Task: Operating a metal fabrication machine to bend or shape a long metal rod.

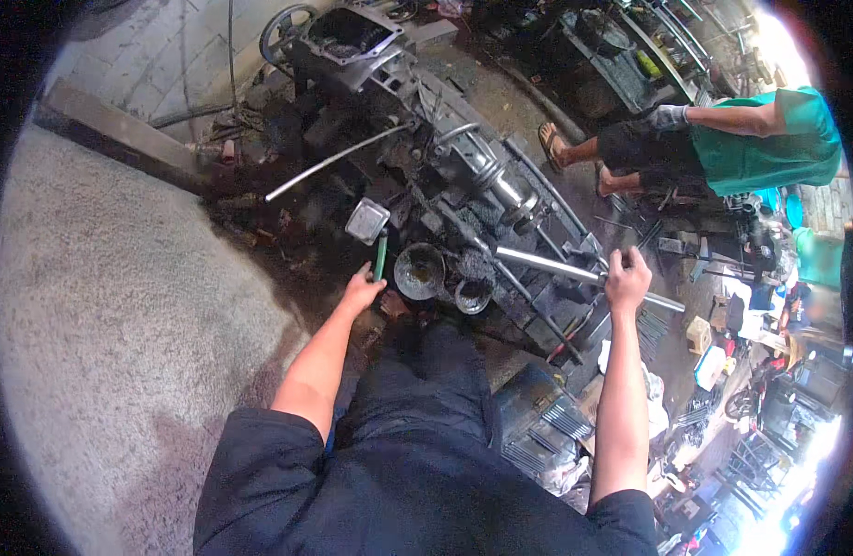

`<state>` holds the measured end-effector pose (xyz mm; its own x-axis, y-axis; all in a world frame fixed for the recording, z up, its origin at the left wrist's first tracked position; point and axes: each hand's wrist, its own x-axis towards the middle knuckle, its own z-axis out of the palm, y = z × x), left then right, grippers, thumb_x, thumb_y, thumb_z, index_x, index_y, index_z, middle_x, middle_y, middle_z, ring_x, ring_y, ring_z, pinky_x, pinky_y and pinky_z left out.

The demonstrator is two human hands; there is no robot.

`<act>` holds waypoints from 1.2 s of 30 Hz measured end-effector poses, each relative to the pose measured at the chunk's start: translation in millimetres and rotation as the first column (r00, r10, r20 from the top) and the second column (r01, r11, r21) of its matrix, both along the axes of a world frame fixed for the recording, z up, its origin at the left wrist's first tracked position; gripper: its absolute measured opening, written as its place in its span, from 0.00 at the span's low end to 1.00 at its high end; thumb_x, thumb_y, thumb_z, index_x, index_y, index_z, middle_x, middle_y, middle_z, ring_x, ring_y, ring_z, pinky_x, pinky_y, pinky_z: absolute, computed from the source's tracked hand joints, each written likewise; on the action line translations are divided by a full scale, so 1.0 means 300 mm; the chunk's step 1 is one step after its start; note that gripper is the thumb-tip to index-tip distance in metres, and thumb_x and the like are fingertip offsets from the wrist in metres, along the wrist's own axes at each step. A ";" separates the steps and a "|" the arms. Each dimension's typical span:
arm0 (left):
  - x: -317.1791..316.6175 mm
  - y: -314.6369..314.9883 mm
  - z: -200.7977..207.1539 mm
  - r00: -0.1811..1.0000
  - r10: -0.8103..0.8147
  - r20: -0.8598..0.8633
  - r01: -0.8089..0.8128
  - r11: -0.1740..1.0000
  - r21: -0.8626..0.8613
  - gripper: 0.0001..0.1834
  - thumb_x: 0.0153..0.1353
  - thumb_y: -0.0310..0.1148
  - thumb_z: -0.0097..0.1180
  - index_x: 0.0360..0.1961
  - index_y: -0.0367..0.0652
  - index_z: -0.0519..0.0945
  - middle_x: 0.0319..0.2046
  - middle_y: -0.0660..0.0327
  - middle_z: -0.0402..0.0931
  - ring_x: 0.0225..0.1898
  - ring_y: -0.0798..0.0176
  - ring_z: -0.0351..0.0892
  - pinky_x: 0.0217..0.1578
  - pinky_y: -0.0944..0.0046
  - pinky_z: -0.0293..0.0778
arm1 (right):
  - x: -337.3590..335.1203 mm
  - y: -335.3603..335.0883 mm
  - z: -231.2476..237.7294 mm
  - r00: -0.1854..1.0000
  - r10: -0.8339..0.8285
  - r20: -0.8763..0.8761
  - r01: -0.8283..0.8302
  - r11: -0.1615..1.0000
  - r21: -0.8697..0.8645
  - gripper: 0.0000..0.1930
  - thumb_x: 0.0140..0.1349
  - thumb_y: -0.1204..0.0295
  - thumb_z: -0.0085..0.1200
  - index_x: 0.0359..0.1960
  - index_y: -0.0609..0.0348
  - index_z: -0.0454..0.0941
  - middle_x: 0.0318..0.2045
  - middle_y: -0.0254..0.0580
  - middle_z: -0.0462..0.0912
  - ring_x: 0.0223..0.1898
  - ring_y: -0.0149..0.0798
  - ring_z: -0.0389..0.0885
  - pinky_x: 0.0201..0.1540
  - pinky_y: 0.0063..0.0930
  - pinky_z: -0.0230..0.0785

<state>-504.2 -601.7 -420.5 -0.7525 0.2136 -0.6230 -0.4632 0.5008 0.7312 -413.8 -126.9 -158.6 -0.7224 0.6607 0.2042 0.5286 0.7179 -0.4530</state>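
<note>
Right hand (628,280) wrapped round a bright metal rod (565,268), slanting across the lathe-like machine (482,167); left hand (362,290) grips a green handle (381,259); I'd guide both rod ends slowly, avoiding knocks.

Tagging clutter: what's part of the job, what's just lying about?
Likely in the job:
metal rod, in the right hand
green-handled tool, in the left hand
machine near the rod

Seemingly lying about:
pale block
white-and-blue box

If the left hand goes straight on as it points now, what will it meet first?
Probably the dark machine, beyond the green handle that the left hand holds; the depth is unclear.
</note>
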 end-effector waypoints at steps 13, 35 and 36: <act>0.081 0.116 0.171 0.972 0.137 0.193 -0.153 0.986 0.073 0.18 0.57 0.36 0.62 0.45 0.40 0.74 0.27 0.64 0.75 0.27 0.69 0.73 0.28 0.64 0.69 | 0.035 -0.036 0.010 0.999 -0.037 0.009 0.037 0.999 0.031 0.11 0.54 0.62 0.55 0.24 0.57 0.76 0.21 0.52 0.80 0.28 0.58 0.80 0.31 0.46 0.70; 0.124 0.198 0.228 0.918 0.298 0.261 -0.325 0.943 0.066 0.36 0.58 0.45 0.61 0.64 0.45 0.60 0.54 0.63 0.72 0.49 0.59 0.78 0.51 0.52 0.68 | 0.043 -0.014 0.003 0.999 -0.001 0.051 -0.005 0.992 0.127 0.15 0.54 0.55 0.53 0.25 0.53 0.79 0.23 0.54 0.82 0.30 0.59 0.82 0.35 0.51 0.73; 0.125 0.199 0.231 0.921 0.296 0.252 -0.323 0.944 0.073 0.36 0.58 0.45 0.61 0.64 0.45 0.60 0.54 0.63 0.72 0.49 0.59 0.78 0.51 0.52 0.68 | 0.043 -0.018 0.006 0.999 -0.007 0.049 0.002 0.995 0.104 0.15 0.54 0.55 0.52 0.25 0.53 0.78 0.23 0.54 0.82 0.30 0.59 0.82 0.35 0.51 0.73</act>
